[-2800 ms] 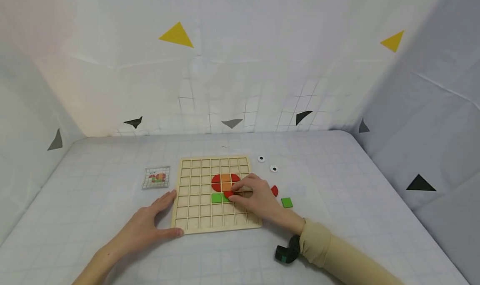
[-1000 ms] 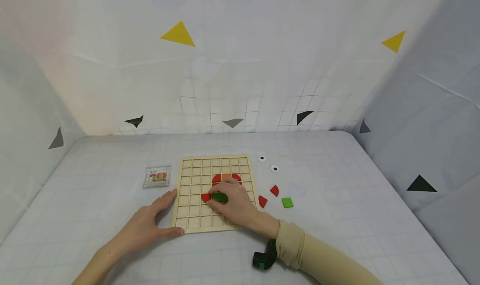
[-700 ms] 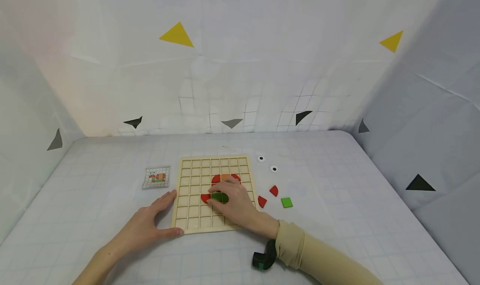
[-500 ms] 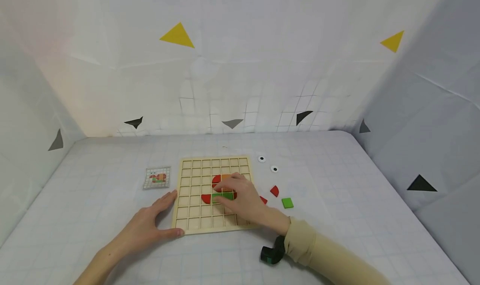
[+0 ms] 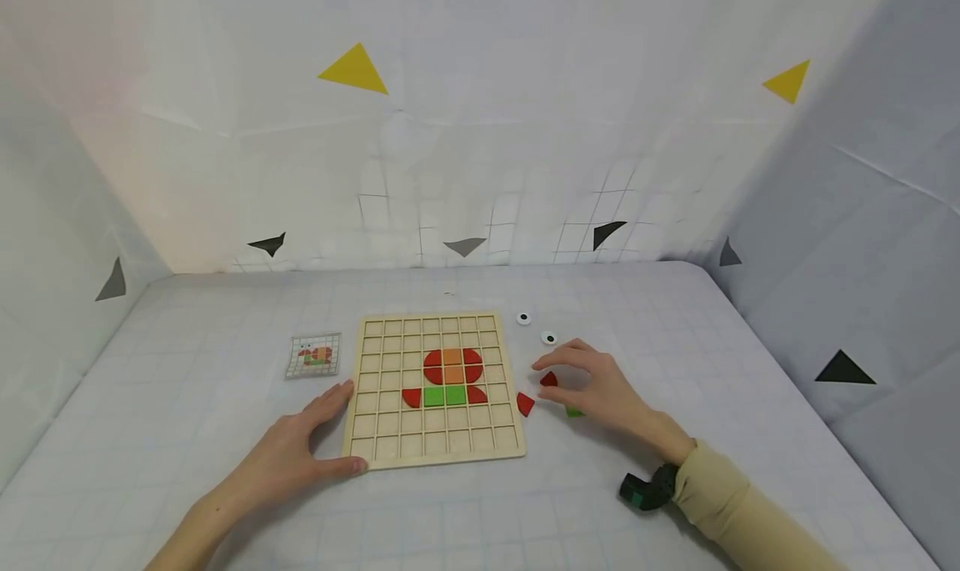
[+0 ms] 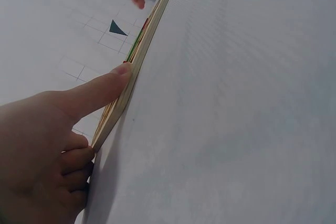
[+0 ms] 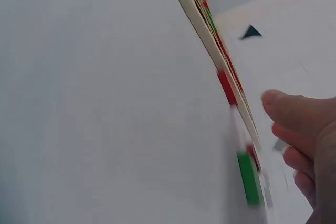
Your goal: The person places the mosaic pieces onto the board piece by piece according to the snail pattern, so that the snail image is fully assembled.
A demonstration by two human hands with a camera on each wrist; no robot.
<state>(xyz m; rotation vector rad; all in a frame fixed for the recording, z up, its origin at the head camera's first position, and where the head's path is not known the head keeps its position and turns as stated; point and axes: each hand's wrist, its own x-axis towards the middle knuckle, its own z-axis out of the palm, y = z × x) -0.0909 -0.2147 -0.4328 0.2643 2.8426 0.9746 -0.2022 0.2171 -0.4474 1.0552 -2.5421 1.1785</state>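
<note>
My left hand (image 5: 288, 454) rests at the near left corner of the wooden grid board (image 5: 386, 425), thumb on the front corner and fingertips against the left edge. My right hand (image 5: 592, 388) hovers right of the board with thumb and fingers apart, holding nothing. Between and below its fingers lie a red quarter-circle piece (image 5: 549, 379) and a green square (image 5: 574, 412), partly hidden. Another red quarter-circle piece (image 5: 525, 404) lies by the board's right edge. On the board, red quarter-circles (image 5: 432, 359) flank two orange squares (image 5: 453, 374). Below, two green squares (image 5: 434, 397) sit between red quarter-circles (image 5: 411, 398).
Two white eye discs (image 5: 523, 318) with black centres lie beyond the right hand. A small picture card (image 5: 313, 356) with a coloured grid figure lies left of the board. White sheeting (image 5: 480, 162) stands behind the table. A black device (image 5: 648, 489) sits on the right wrist.
The red quarter-circle my right hand held now sits left of the green squares. That hand has moved right, off the board, to the loose pieces. The left hand stayed in place.
</note>
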